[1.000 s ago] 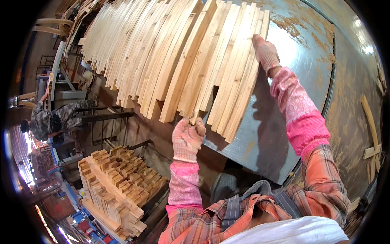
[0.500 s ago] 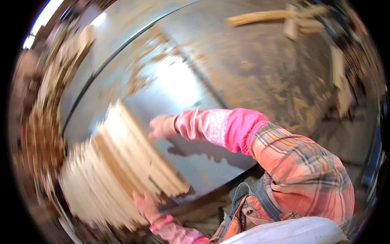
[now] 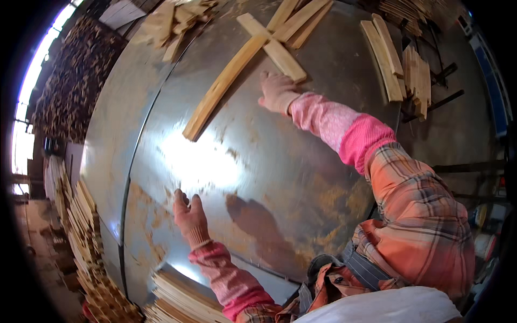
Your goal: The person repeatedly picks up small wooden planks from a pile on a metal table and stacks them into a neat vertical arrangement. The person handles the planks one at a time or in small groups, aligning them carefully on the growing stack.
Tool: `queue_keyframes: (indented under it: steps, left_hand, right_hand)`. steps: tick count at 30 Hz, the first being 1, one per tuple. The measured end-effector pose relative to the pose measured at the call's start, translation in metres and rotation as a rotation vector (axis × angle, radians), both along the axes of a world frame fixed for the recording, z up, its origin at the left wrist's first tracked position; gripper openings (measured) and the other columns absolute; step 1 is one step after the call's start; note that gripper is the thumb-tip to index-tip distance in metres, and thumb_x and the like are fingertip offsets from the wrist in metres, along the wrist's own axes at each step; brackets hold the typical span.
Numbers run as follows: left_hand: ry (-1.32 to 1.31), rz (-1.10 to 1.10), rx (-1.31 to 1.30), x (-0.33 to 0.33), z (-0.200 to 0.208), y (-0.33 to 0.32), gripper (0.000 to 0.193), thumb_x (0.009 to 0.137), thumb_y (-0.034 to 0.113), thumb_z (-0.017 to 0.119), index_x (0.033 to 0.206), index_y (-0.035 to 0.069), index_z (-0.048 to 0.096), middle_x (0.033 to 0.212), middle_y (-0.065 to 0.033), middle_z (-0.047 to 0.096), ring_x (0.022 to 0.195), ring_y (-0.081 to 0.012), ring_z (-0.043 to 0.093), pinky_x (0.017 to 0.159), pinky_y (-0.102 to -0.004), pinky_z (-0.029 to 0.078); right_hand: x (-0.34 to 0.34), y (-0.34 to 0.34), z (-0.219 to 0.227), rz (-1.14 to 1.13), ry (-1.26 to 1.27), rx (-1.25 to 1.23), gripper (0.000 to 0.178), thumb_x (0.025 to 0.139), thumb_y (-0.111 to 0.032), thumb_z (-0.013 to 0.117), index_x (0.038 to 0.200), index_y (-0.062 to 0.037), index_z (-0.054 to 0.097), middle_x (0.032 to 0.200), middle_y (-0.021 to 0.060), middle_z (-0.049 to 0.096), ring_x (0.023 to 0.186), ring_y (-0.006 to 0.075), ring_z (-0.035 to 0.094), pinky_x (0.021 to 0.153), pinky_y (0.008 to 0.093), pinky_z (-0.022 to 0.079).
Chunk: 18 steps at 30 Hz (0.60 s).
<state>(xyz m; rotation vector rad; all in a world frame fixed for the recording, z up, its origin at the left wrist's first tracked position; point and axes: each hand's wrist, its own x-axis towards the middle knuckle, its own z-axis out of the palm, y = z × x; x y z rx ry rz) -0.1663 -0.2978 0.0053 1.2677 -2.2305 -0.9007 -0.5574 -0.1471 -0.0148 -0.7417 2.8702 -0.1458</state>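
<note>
My left hand (image 3: 189, 215), in a knit glove, is raised over the metal table (image 3: 318, 161) with its fingers apart and nothing in them. Farther out, my right hand (image 3: 278, 92), gloved too, stretches its fingers close to the near end of a short wooden board (image 3: 284, 58); whether it touches the board I cannot tell. That board crosses a long wooden board (image 3: 223, 86), which slants down to the left. More wooden strips (image 3: 302, 20) overlap them at the far side. By my left forearm lies a stack of pale wooden strips (image 3: 186, 301).
Loose wood pieces (image 3: 175, 21) lie at the far left of the table, beyond a seam. More boards (image 3: 383, 59) rest at the right edge, next to a metal rack (image 3: 439, 75). Stacked strips (image 3: 86, 226) stand along the left side. A large wood pile (image 3: 78, 81) rises behind.
Both hands have left the stack of strips. My right hand has reached far out to the crossed boards, and my left has moved up over the table. The view has swung toward the right.
</note>
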Motion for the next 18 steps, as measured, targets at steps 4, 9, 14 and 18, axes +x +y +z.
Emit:
queue_keyframes:
  steps: [4, 9, 14, 18]
  left_hand:
    - [-0.38, -0.052, -0.168, -0.141, -0.015, -0.053, 0.08, 0.082, 0.018, 0.075, 0.153, -0.003, 0.042, 0.152, -0.0261, 0.05, 0.139, -0.0409, 0.051, 0.114, -0.0432, 0.045]
    - [-0.647, -0.211, -0.406, -0.279, -0.053, -0.086, 0.107, 0.072, 0.03, 0.082, 0.16, 0.004, 0.028, 0.155, -0.023, 0.047, 0.144, -0.0386, 0.044, 0.113, -0.0434, 0.046]
    - [-0.805, -0.265, -0.102, -0.339, -0.041, -0.07, 0.092, 0.075, 0.041, 0.083, 0.149, 0.003, 0.044, 0.131, -0.0206, 0.066, 0.115, -0.04, 0.066, 0.095, -0.0485, 0.054]
    - [0.042, -0.204, 0.609, -0.309, -0.055, -0.024, 0.049, 0.087, 0.028, 0.077, 0.124, -0.002, 0.063, 0.099, -0.0114, 0.073, 0.085, -0.0233, 0.07, 0.074, -0.0359, 0.056]
  right_hand:
    - [-0.117, 0.015, 0.011, -0.102, -0.015, 0.022, 0.105, 0.075, -0.053, 0.086, 0.152, -0.002, 0.036, 0.143, 0.0169, 0.055, 0.132, 0.0324, 0.056, 0.103, 0.0463, 0.05]
    - [-0.152, 0.022, -0.033, -0.08, -0.195, -0.056, 0.096, 0.078, -0.037, 0.083, 0.155, -0.0032, 0.035, 0.145, 0.0201, 0.054, 0.134, 0.0318, 0.055, 0.103, 0.0469, 0.051]
    - [-0.147, 0.082, -0.011, 0.02, -0.55, -0.272, 0.094, 0.081, -0.026, 0.077, 0.159, 0.0, 0.031, 0.14, 0.026, 0.057, 0.13, 0.0339, 0.058, 0.102, 0.0444, 0.054]
    - [-0.108, 0.121, -0.01, -0.018, -1.047, -0.481, 0.097, 0.083, -0.028, 0.076, 0.16, 0.0043, 0.026, 0.145, 0.032, 0.053, 0.134, 0.0369, 0.056, 0.109, 0.0423, 0.048]
